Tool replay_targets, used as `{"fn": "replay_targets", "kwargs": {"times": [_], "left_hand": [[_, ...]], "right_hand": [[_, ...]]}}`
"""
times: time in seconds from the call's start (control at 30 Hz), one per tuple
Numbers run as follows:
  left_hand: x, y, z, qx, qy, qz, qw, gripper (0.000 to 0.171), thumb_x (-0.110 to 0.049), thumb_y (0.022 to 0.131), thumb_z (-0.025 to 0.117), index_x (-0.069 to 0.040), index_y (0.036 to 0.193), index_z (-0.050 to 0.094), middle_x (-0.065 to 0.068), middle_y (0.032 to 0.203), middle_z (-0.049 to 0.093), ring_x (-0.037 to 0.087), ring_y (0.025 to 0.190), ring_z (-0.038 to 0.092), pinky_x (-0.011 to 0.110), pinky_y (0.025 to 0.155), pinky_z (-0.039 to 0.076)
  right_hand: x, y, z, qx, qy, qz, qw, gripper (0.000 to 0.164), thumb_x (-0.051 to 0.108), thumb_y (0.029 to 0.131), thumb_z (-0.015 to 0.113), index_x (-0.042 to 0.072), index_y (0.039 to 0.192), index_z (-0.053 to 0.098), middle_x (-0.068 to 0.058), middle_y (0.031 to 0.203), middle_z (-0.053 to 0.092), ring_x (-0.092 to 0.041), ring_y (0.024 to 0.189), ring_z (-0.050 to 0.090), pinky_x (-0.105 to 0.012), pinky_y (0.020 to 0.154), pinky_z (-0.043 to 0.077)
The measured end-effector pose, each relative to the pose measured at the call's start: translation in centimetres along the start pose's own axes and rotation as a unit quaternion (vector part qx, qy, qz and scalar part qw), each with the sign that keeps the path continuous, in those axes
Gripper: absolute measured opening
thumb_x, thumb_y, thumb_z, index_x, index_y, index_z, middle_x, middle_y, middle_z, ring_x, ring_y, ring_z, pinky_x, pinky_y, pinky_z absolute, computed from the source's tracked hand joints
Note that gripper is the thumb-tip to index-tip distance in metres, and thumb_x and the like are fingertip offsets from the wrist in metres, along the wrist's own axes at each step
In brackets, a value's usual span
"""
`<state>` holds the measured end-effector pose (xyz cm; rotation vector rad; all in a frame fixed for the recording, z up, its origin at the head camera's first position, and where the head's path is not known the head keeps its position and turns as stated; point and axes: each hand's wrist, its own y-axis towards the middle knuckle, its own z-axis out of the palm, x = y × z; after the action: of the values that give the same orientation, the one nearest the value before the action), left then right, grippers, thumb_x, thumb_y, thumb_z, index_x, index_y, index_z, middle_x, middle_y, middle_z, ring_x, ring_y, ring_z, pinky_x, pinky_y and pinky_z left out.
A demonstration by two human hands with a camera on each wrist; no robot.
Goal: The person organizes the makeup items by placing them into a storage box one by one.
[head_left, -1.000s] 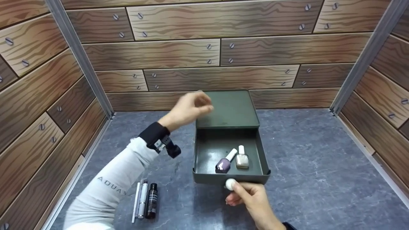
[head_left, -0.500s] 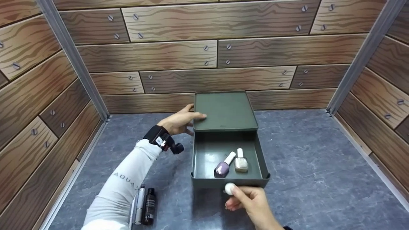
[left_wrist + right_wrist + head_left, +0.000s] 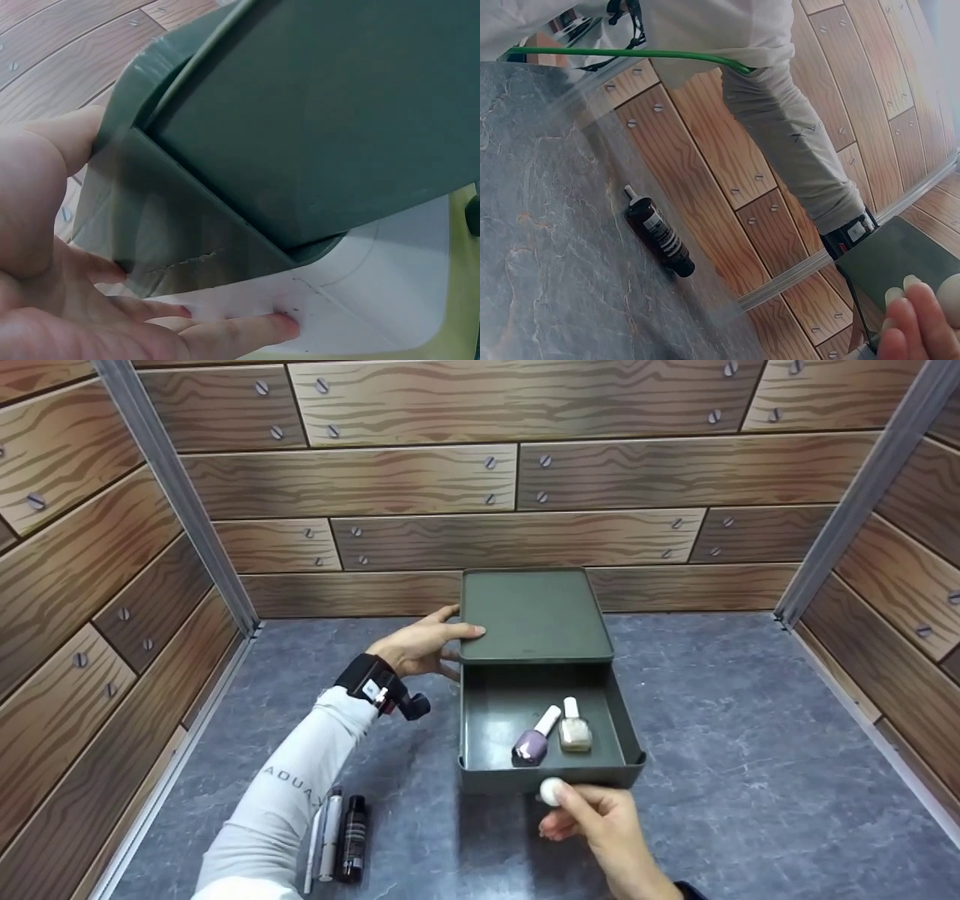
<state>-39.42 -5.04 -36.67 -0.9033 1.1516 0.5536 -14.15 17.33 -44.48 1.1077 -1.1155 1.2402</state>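
Note:
A dark green drawer box (image 3: 532, 615) stands near the back wall, its drawer (image 3: 487, 781) pulled far out toward me. My left hand (image 3: 420, 649) holds the box's left side, thumb over the top edge and fingers spread along the side wall. In the left wrist view that hand (image 3: 45, 262) is at a corner of the box (image 3: 322, 127). The right hand (image 3: 604, 817) pinches the round white knob (image 3: 551, 791) on the drawer front between thumb and finger. Inside the drawer lie a purple nail polish bottle (image 3: 531, 746) and a pale, glittery nail polish bottle (image 3: 575, 733).
Left of the box, a black bottle (image 3: 352, 840), a silver tube (image 3: 331, 840) and a thin white stick (image 3: 312, 855) lie side by side on the grey marbled surface, partly behind the left sleeve (image 3: 277, 795). Wood-patterned walls (image 3: 420, 480) enclose the back and sides.
The left hand has come down from above the box's left edge and taken hold of its side. The right hand stays on the knob, and the drawer is about as far out as before.

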Motion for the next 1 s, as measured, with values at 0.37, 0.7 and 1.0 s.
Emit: {"fn": "replay_targets", "kwargs": {"times": [0.37, 0.7, 1.0], "left_hand": [[0.8, 0.2, 0.0, -0.013, -0.007, -0.001, 0.9999, 0.096, -0.028, 0.089, 0.072, -0.033, 0.157, 0.004, 0.011, 0.156, 0.033, 0.047, 0.134, 0.045, 0.071, 0.103, 0.038], [0.7, 0.3, 0.2, -0.013, 0.002, 0.007, 0.9999, 0.094, -0.029, 0.089, 0.072, -0.031, 0.157, 0.007, 0.01, 0.153, 0.037, 0.048, 0.137, 0.04, 0.07, 0.101, 0.04], [0.5, -0.1, 0.0, -0.02, 0.002, 0.011, 0.9997, 0.094, -0.032, 0.089, 0.071, -0.033, 0.157, 0.006, 0.009, 0.152, 0.04, 0.045, 0.138, 0.041, 0.068, 0.102, 0.041]], "right_hand": [[0.0, 1.8, 0.2, -0.028, -0.014, 0.004, 0.999, 0.023, 0.013, 0.097, 0.06, -0.005, 0.089, 0.071, 0.001, 0.06, 0.07, -0.014, 0.058, 0.069, -0.033, 0.06, 0.06], [0.0, 4.7, 0.3, -0.054, 0.01, -0.005, 0.999, 0.02, 0.014, 0.096, 0.061, 0.0, 0.089, 0.073, -0.002, 0.062, 0.071, -0.017, 0.058, 0.069, -0.035, 0.062, 0.061], [0.1, 7.5, 0.9, -0.058, 0.023, -0.021, 0.998, 0.021, 0.016, 0.096, 0.062, -0.001, 0.089, 0.072, -0.003, 0.063, 0.071, -0.018, 0.059, 0.07, -0.034, 0.063, 0.061]]}}
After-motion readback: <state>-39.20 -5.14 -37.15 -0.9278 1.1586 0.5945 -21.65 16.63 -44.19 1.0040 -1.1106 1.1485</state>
